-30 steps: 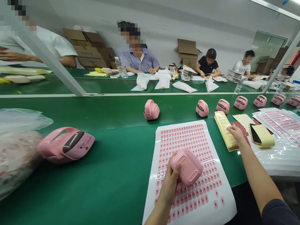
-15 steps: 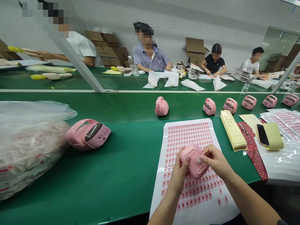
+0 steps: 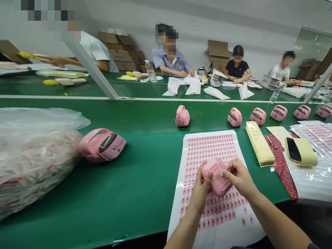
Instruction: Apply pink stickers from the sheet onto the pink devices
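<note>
My left hand (image 3: 199,191) grips a small pink device (image 3: 217,177) from its left side, bottom face turned up. My right hand (image 3: 240,178) is pinched, its fingertips pressing a small round sticker onto the device's underside. Both hands hover over a white sheet of pink stickers (image 3: 212,145) lying on the green belt (image 3: 135,180). Another pink device (image 3: 102,145) lies on the belt to the left, window side up.
A bulging clear plastic bag (image 3: 31,155) fills the left. Several more pink devices (image 3: 234,117) stand in a row along the belt. A yellow strip stack (image 3: 259,143), a phone on a yellow pad (image 3: 301,152) and sticker sheets lie right. Several people work across the far table.
My right hand came back from the yellow strips to the device and now presses a sticker on it. The view shifted, so the bag and the left device appear further right.
</note>
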### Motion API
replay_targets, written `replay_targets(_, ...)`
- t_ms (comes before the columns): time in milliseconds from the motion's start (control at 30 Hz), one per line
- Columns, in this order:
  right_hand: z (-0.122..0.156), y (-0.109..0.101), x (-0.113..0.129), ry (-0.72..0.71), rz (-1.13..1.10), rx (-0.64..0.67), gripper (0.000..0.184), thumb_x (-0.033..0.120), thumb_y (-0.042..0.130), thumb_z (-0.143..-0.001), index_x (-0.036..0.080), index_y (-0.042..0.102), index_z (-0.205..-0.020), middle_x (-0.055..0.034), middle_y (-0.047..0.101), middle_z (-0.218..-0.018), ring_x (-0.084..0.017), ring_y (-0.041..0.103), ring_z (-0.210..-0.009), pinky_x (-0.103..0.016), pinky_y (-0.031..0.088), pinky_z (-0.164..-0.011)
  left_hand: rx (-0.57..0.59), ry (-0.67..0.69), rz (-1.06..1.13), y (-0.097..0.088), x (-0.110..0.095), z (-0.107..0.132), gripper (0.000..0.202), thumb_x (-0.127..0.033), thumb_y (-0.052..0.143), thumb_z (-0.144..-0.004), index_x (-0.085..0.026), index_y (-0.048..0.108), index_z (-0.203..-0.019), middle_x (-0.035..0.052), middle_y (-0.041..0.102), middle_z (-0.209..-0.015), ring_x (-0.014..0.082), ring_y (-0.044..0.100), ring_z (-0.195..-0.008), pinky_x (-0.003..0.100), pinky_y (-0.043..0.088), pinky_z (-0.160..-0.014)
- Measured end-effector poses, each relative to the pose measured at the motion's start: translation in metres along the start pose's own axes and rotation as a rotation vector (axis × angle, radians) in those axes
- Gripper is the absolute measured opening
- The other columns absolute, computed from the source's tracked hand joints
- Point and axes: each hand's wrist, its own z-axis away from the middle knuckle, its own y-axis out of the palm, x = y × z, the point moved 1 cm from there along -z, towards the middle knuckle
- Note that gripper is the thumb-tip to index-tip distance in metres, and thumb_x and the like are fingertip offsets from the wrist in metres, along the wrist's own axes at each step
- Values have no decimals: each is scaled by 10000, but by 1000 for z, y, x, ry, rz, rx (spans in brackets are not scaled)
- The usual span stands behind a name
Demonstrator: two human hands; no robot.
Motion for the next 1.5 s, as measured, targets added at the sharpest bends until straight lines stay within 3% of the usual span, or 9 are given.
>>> replay_targets(100,2,2,2,-137,106,-53,117,238,560,-734,192,512,-638,-8,445,-723,-127,454,-612,-266,427,-548,5,-3,17,0,-1,1,752,-563,696,-559,-273,460,-1212,99,594,-1117,253,616,-870,298,504,-588)
replay_targets(300,17,-6,15,-473,145,-41,48,206,503,-798,204,548,-781,-55,488,-856,-181,519,-842,-332,480,-730,24,-9,82,-4,0,-5,669,-376,745,-562,-261,509,-1177,57,626,-1042,230,617,-870,278,514,-627)
replay_targets(467,50,-24,-14,-427,160,-67,325,175,468,-824,236,449,-1143,-73,542,-983,-194,560,-919,-383,481,-804,-49,-78,391,-12,4,-12,434,-342,611,-679,-186,580,-1082,43,666,-881,210,632,-793,301,534,-651)
replay_targets(633,96,-20,-67,-398,290,62,428,129,450,-830,251,403,-1238,-72,598,-934,-189,620,-842,-366,529,-763,20,-286,646,-27,12,-14,397,-350,502,-791,-219,518,-1166,66,689,-859,238,654,-730,388,550,-589)
replay_targets(833,120,-5,-94,-368,341,-37,428,140,429,-849,307,455,-1242,-84,594,-1030,-224,596,-961,-400,526,-815,177,-247,815,-44,30,-24,503,-328,474,-829,-299,345,-1314,86,681,-978,279,644,-872,472,540,-679)
replay_targets(1000,108,-7,-74,-78,-19,-60,345,151,547,-774,265,549,-1100,-29,591,-846,-131,603,-653,-290,553,-637,219,-218,922,-45,32,-26,485,-410,474,-820,-296,394,-1286,94,650,-1032,293,625,-908,489,533,-697)
replay_targets(1100,85,-10,-42,84,-290,-194,372,203,656,-699,227,540,-1052,-8,588,-801,-110,585,-643,-272,543,-649,258,-238,991,-36,27,-20,505,-445,483,-796,-229,446,-1251,133,602,-1108,314,597,-969,443,538,-704)
replay_targets(1300,40,19,18,-30,-609,-388,445,270,722,-634,223,499,-1017,15,569,-770,-102,568,-668,-261,536,-660,132,-166,1011,-2,13,3,370,-355,370,-853,-252,509,-1180,64,663,-978,221,638,-860,339,541,-694)
replay_targets(1500,31,49,25,-70,-597,-403,393,327,646,-717,229,435,-1034,28,522,-780,-106,604,-624,-285,557,-640,144,-211,1093,16,10,19,520,-395,447,-790,-126,466,-1235,130,656,-1002,193,634,-845,259,511,-743)
